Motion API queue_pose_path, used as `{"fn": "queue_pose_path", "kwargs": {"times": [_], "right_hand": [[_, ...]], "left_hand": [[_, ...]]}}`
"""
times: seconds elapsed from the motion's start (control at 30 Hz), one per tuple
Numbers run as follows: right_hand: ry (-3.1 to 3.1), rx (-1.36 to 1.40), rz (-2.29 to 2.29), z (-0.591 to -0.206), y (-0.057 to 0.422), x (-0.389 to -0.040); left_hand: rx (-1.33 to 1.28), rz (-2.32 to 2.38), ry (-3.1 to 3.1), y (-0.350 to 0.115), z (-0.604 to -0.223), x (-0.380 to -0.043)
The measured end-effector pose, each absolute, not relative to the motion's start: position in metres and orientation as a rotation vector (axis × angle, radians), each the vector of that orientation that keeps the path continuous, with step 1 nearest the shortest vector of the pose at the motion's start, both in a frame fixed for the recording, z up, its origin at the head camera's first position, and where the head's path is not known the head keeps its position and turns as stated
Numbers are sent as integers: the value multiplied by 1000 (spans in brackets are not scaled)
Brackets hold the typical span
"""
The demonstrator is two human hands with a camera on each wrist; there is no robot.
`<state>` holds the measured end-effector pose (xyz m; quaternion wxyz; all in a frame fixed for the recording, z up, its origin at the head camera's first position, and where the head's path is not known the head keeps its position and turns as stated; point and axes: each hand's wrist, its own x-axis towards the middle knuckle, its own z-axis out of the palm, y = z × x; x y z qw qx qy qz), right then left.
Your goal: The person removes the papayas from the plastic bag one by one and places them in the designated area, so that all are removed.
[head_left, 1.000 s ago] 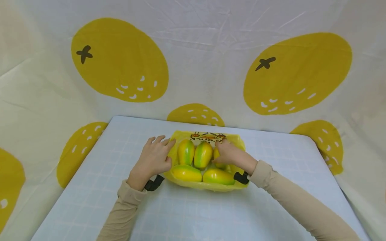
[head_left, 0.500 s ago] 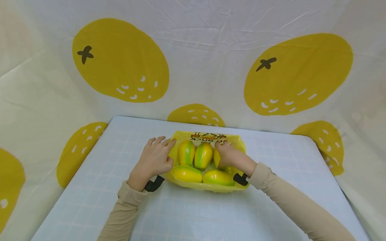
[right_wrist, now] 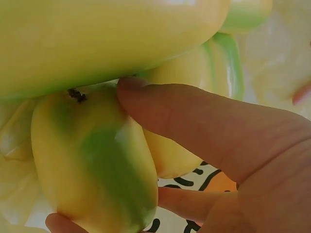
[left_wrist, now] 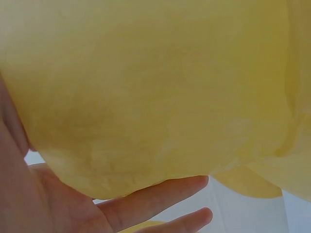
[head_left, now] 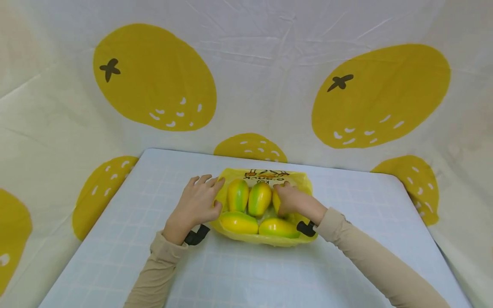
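Note:
A yellow plastic bag (head_left: 265, 240) with a printed cartoon stands at the table's middle, its mouth spread wide. Inside lie several glossy yellow-green mangoes: two upright ones (head_left: 259, 199) at the back, two lying sideways (head_left: 279, 226) in front. My right hand (head_left: 296, 200) reaches into the right side and grips the mango (right_wrist: 97, 165) there, thumb on its upper end and fingers round its sides. My left hand (head_left: 198, 202) is at the bag's left side; its fingers (left_wrist: 150, 201) are extended along the bag's outer wall.
The bag rests on a table (head_left: 239, 278) with a pale blue checked cover. Behind it hangs a white cloth (head_left: 262, 85) printed with large yellow fruit. A black strap (head_left: 197, 234) is on my left wrist, another strap (head_left: 307, 228) on my right.
My right hand's fingers have closed round the right-hand mango, and the thumb side has drawn in. My left hand and the other mangoes look nearly still.

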<state>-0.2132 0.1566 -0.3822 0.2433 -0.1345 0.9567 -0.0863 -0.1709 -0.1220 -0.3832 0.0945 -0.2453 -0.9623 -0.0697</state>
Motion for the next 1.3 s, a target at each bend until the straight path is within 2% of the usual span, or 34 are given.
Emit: {"fn": "queue_pose_path", "kwargs": {"times": [0.37,1.3], "right_hand": [[2679,-455,-231,-383,158,-218],[2699,-561,-567,-344,176,-198]], "left_hand": [[-727,-193,-2853,-121,-385,-171],[-724,-189,-2906,-121,-381,-168]]}}
